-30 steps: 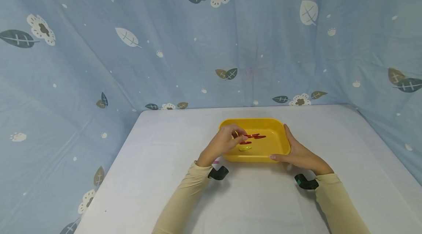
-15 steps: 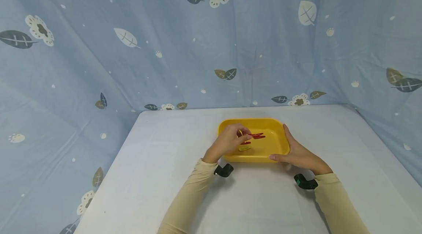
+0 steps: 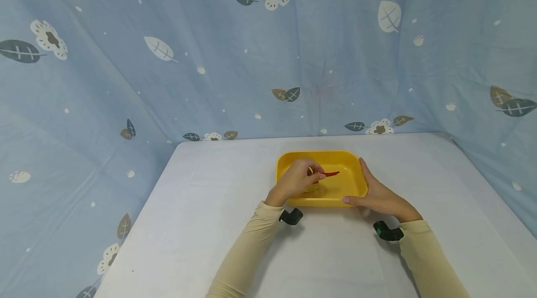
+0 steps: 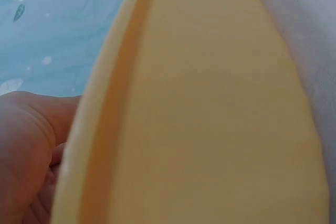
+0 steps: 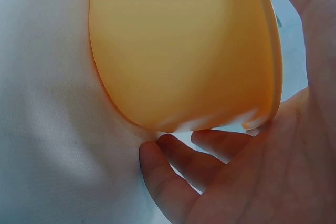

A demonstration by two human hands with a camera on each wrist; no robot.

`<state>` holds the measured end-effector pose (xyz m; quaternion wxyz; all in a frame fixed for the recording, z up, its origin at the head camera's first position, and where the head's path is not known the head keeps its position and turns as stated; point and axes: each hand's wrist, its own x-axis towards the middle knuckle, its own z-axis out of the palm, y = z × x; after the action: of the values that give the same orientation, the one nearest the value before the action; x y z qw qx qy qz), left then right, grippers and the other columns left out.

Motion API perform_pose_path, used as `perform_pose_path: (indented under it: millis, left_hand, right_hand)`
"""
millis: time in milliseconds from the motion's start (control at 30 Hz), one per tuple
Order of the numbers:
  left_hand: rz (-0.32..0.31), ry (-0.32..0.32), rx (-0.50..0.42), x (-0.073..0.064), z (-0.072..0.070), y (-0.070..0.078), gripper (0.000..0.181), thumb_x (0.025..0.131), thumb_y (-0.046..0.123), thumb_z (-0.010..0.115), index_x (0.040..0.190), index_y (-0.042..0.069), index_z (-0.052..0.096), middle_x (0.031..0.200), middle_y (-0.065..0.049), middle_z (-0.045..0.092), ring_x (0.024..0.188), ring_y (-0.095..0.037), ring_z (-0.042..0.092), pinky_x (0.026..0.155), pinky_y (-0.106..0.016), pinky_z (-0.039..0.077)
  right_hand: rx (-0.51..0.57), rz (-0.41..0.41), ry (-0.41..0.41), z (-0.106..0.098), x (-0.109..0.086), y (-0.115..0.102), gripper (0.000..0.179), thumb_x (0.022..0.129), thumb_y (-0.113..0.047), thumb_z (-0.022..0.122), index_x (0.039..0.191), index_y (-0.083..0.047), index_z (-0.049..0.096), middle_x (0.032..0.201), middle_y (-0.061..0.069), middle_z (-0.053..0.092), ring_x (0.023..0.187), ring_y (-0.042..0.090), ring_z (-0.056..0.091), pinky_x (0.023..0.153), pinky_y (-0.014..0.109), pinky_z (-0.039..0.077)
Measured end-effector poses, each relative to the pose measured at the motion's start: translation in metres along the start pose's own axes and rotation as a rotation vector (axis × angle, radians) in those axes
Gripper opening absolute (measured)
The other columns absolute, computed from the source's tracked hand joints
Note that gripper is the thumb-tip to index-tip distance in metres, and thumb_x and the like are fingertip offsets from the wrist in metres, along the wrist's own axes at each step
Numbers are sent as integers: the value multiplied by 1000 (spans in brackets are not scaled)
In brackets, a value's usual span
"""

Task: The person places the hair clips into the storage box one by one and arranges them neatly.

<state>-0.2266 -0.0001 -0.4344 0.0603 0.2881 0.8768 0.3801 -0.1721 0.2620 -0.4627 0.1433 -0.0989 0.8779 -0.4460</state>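
Note:
A yellow plastic tray (image 3: 348, 202) stands on the white table. My left hand (image 3: 295, 179) reaches into it over the left and front side, thumb and fingers pinching a red hair clip (image 3: 332, 174) whose far end points right. Partly covered by that hand, a yellow hair clip (image 3: 312, 188) lies on the tray floor near the front wall. My right hand (image 3: 377, 197) grips the tray's right end, thumb over the front rim and fingers along the right wall. In the right wrist view several fingers (image 5: 173, 182) touch the tray's outer wall (image 5: 173, 66).
Dark wrist cameras (image 3: 291, 217) stick out from both sleeves, the left one just in front of the tray. A blue patterned curtain (image 3: 235, 55) hangs behind the white tabletop (image 3: 201, 223).
My left hand has slid right inside the tray, moving the red clip toward another red one until they overlap. The right hand stays on the tray's end.

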Motion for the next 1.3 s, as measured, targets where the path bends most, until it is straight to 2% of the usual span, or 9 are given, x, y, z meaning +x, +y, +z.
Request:
perform_pose_path:
  millis: [333,700,1067,1167,1300]
  left_hand:
    - [23,-20,55,7,10,-3,14,98,21,72,103,9,79,94,0,73,74,-7,55,65,-15,45]
    - [-65,-57,112,15,19,-5,14,98,21,72,103,10,79,95,2,72,76,-7,55,66,-16,44]
    - [-73,-60,153,19,21,-4,13,97,20,73,102,10,80,74,1,56,65,-9,45,58,-19,32]
    - [-78,-60,173,19,21,-4,12,97,19,73,102,11,80,83,1,65,71,-9,49,63,-19,37]
    - [-92,-68,209,19,21,-4,13,98,21,72,104,12,80,106,2,76,86,-9,57,79,-20,48]
  right_hand:
    - [-9,-12,3,0,0,1,132,87,-45,79,161,-12,-25,172,27,-1,151,50,27,116,74,27]
    - [-11,5,10,1,-1,-1,133,87,-47,79,161,-12,-25,171,29,2,151,50,29,116,74,27]
    - [-12,14,4,0,0,0,133,87,-48,79,161,-14,-26,172,29,1,152,51,27,116,74,28]
    - [-11,13,3,0,0,0,133,87,-48,79,161,-14,-26,172,29,3,150,49,30,116,73,30]
    - [-19,10,7,1,0,-1,133,87,-48,78,161,-13,-26,171,29,3,150,49,32,115,73,30]
